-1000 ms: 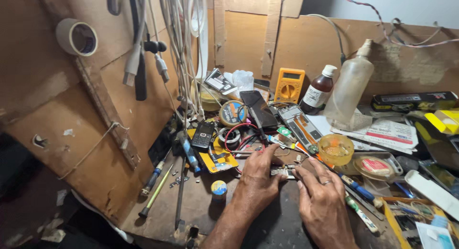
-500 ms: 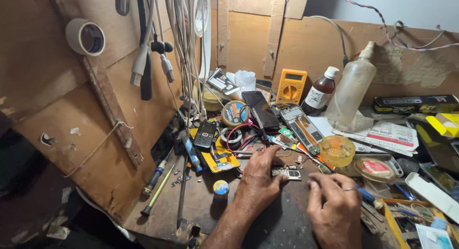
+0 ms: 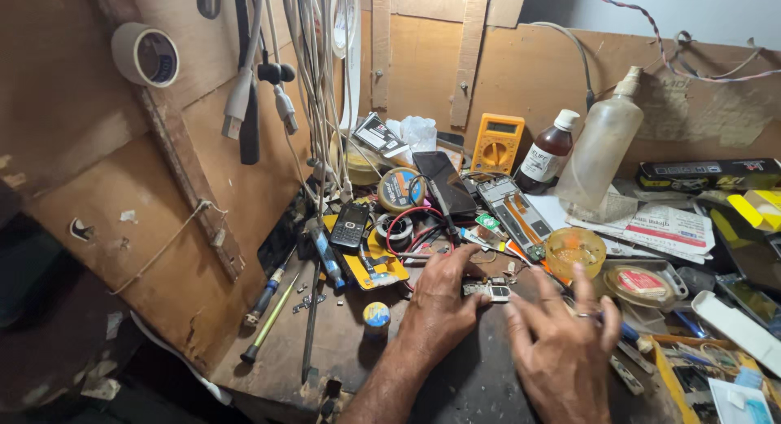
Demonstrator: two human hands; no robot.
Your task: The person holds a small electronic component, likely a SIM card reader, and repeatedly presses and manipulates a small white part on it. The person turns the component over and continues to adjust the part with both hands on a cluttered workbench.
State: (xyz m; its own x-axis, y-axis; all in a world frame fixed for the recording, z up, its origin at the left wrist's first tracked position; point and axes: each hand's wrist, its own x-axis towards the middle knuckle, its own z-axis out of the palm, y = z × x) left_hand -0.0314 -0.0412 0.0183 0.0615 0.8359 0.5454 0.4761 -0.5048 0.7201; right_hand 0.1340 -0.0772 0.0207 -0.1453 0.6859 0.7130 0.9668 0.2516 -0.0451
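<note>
Two hands work mid-bench: the left hand (image 3: pixel 443 298) pinches a small circuit board (image 3: pixel 486 290) flat against the bench (image 3: pixel 342 343), the right hand (image 3: pixel 561 351) hovers beside with fingers (image 3: pixel 579 284) spread; light, stiff and probably fragile, the board is best held by its edges.

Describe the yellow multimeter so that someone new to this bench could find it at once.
Start at the wooden back wall of the workbench. Leaning against its foot, just left of the brown bottle with a white cap, stands the yellow multimeter. Its grey screen above a round dial marks it out from the bottles nearby.
</note>
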